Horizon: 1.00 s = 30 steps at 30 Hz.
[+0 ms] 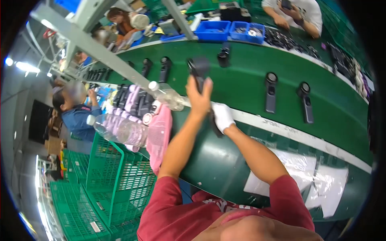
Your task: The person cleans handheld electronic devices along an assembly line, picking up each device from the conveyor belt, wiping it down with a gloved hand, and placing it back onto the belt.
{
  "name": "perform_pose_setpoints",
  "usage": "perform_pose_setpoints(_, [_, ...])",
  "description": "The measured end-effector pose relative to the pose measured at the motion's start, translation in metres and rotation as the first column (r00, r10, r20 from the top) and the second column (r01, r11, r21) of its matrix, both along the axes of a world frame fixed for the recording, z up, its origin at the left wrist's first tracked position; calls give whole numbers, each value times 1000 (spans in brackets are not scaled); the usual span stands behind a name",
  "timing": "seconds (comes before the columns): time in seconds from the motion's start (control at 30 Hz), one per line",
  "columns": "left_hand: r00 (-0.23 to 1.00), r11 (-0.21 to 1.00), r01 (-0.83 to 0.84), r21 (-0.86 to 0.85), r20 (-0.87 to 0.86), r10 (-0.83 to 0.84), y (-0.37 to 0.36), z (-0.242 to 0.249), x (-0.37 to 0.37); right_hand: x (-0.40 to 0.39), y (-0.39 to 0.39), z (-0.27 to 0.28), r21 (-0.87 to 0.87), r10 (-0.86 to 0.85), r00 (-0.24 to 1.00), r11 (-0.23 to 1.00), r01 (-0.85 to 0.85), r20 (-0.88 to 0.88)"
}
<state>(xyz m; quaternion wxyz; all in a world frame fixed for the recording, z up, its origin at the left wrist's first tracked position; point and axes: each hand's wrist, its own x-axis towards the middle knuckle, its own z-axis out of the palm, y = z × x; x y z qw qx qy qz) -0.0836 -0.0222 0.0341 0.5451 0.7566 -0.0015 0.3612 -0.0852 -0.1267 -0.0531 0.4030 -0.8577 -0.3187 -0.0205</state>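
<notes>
My bare left hand (198, 96) is wrapped round a dark handheld device with a round head (198, 66), raised at the near edge of the green belt. Close to its right, my right hand (222, 116) wears a white glove and is closed on a dark elongated device (214, 123), mostly hidden behind the glove. More such devices lie on the belt: a dark one (224, 55) beyond my hands, a grey one (271, 92) and another (306, 102) to the right, and two (164, 69) (146, 67) to the left.
Two plastic bottles (169, 96) (120, 129) and a pink mesh cloth (159, 138) are at left, beside purple and dark devices (130, 100). Green crates (116, 176) stand below. Plastic-wrapped sheets (295, 168) lie right. Blue bins (213, 30) and co-workers (295, 16) are across the belt.
</notes>
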Motion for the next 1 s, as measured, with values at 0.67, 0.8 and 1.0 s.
perform_pose_setpoints(0.67, [741, 727, -359, 585, -295, 603, -7, -84, 197, 62, -17, -32, 776, 949, -199, 316, 546, -246])
perform_pose_setpoints(0.8, [836, 826, -471, 308, -143, 530, -26, -50, 170, 50, -32, 3, 669, 905, -41, 342, 660, -423])
perform_pose_setpoints(1.0, [976, 864, -180, -470, 24, 217, 11, 3, 102, 49, -37, 12, 672, 916, 1, 293, 680, -400])
